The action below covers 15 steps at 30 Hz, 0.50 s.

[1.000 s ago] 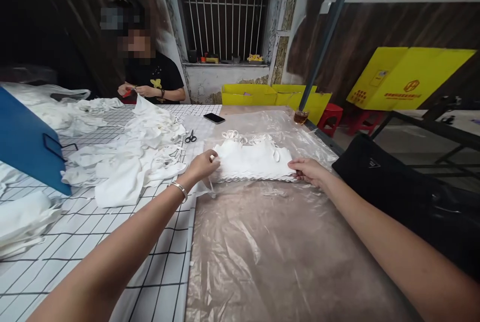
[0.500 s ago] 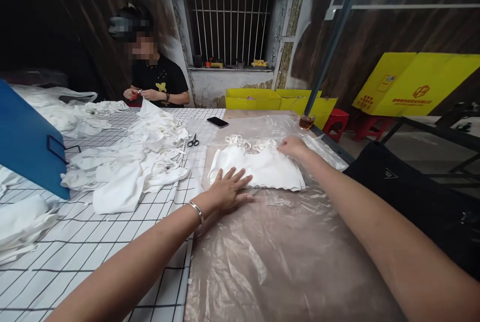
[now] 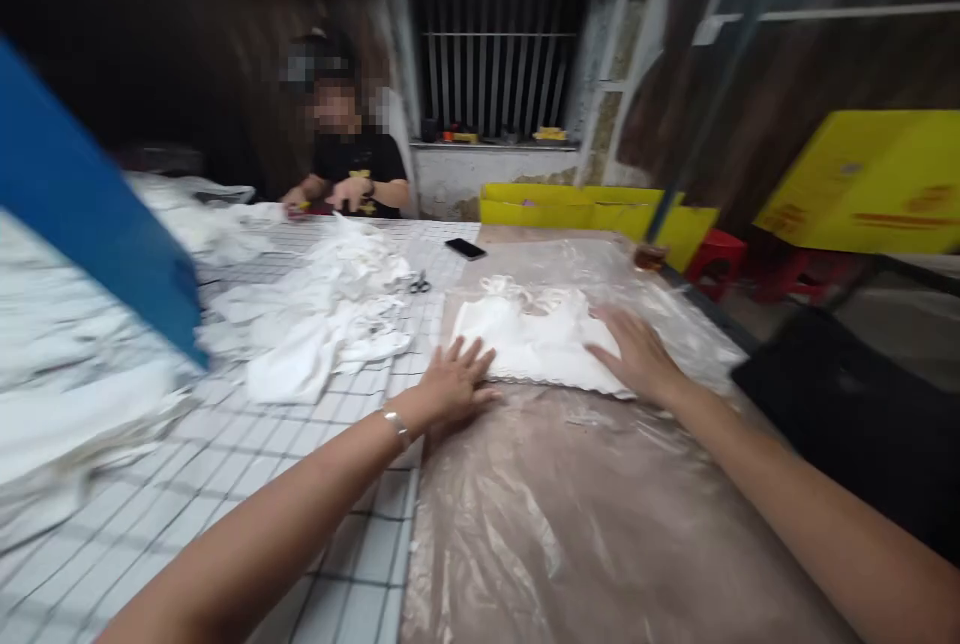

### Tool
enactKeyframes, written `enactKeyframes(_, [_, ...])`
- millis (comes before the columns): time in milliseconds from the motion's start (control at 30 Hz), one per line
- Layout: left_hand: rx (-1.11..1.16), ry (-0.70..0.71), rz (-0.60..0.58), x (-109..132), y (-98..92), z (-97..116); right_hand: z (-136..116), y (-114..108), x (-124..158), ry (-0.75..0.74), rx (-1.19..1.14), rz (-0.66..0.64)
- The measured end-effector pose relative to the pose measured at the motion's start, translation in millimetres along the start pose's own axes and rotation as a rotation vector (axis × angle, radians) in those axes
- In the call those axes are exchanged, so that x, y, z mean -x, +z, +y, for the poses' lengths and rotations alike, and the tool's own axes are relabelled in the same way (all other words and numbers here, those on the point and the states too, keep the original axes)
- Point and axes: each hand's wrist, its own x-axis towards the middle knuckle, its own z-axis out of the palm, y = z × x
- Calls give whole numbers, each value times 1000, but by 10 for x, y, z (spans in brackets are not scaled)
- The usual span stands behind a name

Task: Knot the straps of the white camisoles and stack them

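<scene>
White camisole-like garments (image 3: pixel 540 349) with thin straps lie flat in a stack on the clear plastic sheet (image 3: pixel 600 504). My left hand (image 3: pixel 456 384) rests spread on the stack's lower left corner, a silver bangle on its wrist. Over the right edge of the stack lies my right hand (image 3: pixel 637 354), its fingers stretched out and thumb apart. Neither hand grips anything. The straps (image 3: pixel 499 286) bunch up at the far side of the garments. Motion blur softens the view.
Left of the stack lies a heap of white garments (image 3: pixel 300 354), with small black scissors (image 3: pixel 419 282) beside it. A phone (image 3: pixel 465 249) and a glass of brown drink (image 3: pixel 649 256) stand farther back. A blue board (image 3: pixel 97 194) juts in at left. Across the table sits another person (image 3: pixel 360 164).
My right hand has left the straps, opened, and come down onto the garments' right side. My left hand stays put on the corner. The view has turned left.
</scene>
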Motion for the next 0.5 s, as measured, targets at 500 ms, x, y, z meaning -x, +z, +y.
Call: enactKeyframes(500, [367,-1036,509,1204,-304,-1724,-739,-390,1184,-274,-56,280])
